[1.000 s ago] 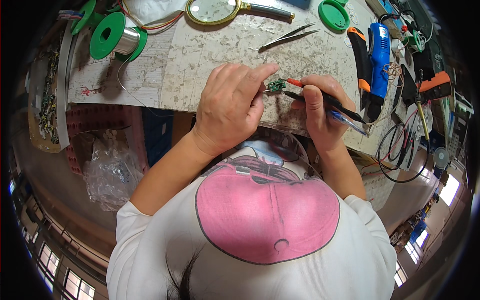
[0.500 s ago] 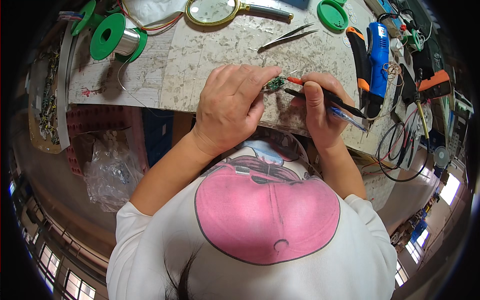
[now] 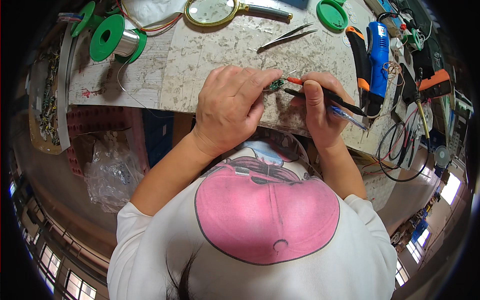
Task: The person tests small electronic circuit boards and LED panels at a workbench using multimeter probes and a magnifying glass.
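Note:
My left hand (image 3: 227, 107) is closed, pinching a small green circuit board (image 3: 275, 85) by its left side above the near part of the bench. Its fingers hide part of the board. In my right hand (image 3: 322, 112) are two pen-like test probes, gripped together. The red probe (image 3: 295, 80) points left, its tip at the board's upper right edge. Just below it, the black probe (image 3: 294, 92) points at the board's lower right; whether it touches is too small to tell. A clear blue pen-like piece (image 3: 345, 116) sticks out under my right hand.
Tweezers (image 3: 285, 37) and a magnifying glass (image 3: 265, 11) lie beyond my hands. Solder wire on a green spool (image 3: 102, 37) stands at left. To the right are orange-black cutters (image 3: 358, 57), a blue electric tool (image 3: 378, 60) and a cabled soldering iron (image 3: 423, 117). A green lid (image 3: 332, 14) sits farther back.
The circuit board has tilted slightly in my left fingers, and less of its face shows. Both hands and the probes stay almost in place.

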A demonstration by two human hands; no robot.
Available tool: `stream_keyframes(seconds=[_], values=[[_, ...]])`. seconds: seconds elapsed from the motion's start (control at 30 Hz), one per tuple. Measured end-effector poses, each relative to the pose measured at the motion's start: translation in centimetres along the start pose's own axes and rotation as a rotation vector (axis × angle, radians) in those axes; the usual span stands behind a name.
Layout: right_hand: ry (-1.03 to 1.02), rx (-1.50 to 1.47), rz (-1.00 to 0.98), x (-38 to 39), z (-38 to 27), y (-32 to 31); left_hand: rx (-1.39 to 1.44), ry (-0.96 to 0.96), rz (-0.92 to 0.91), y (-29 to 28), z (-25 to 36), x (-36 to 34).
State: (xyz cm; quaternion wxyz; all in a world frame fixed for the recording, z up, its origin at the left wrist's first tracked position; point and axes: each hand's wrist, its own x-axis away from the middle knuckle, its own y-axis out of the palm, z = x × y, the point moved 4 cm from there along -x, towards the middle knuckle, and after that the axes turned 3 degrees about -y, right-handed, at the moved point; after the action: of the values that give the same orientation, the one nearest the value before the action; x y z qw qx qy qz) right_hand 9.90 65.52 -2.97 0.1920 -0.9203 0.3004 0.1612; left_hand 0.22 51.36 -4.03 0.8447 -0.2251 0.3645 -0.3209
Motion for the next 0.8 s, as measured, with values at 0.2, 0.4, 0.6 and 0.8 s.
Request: stream_keyframes(seconds=[0.2,0.4,0.6,0.8], values=[[0.059,-0.029,0.010,0.06,0.34,-0.04,0.000,0.002,0.009,0.02,-0.03,0.00],[0.107,-0.054,0.008,0.12,0.46,-0.04,-0.011,-0.003,-0.009,-0.04,0.06,-0.08],[0.177,-0.109,0.026,0.28,0.87,-0.10,-0.016,-0.005,-0.007,-0.01,0.08,-0.07],[0.174,-0.120,0.024,0.22,0.90,-0.11,-0.021,-0.003,-0.015,-0.03,0.09,-0.11]])
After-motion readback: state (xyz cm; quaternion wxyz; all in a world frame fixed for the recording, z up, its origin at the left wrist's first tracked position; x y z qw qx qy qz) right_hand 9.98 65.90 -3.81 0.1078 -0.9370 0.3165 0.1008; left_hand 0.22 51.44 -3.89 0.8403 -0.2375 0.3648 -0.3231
